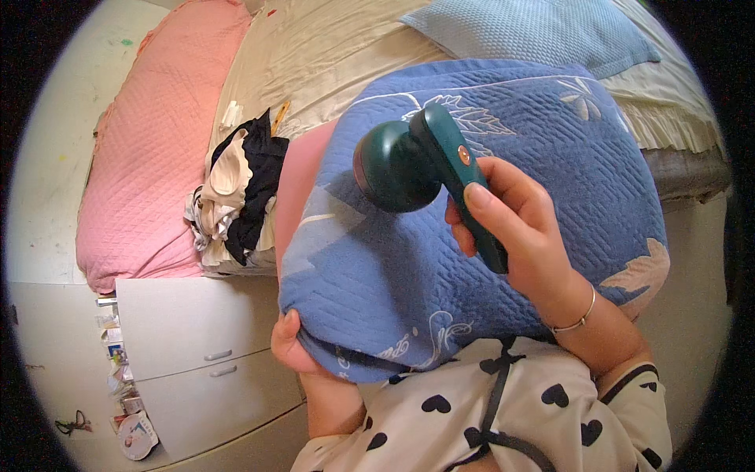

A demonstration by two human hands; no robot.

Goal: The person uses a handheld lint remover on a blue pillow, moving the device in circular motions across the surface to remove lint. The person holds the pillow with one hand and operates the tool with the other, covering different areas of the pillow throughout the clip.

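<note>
A blue quilted pillow cover point(377, 277) with leaf embroidery lies before me, plump and probably over a pillow. My left hand point(298, 345) grips its lower left corner, thumb on top and fingers hidden beneath. In my right hand point(516, 218) is a dark green electric fabric shaver point(398, 168), held by its handle. The thumb lies along the handle, below a copper-coloured button point(464, 155). The shaver's round head points left and casts a shadow on the cover; whether it touches the cloth is unclear.
A bed with a beige sheet point(307, 53) stretches behind, with a light blue pillow point(531, 35) at the back right. Left are a pink quilted bolster point(159, 147) and a pile of black and beige clothes point(250, 183). A white drawer cabinet point(194, 330) stands at the lower left.
</note>
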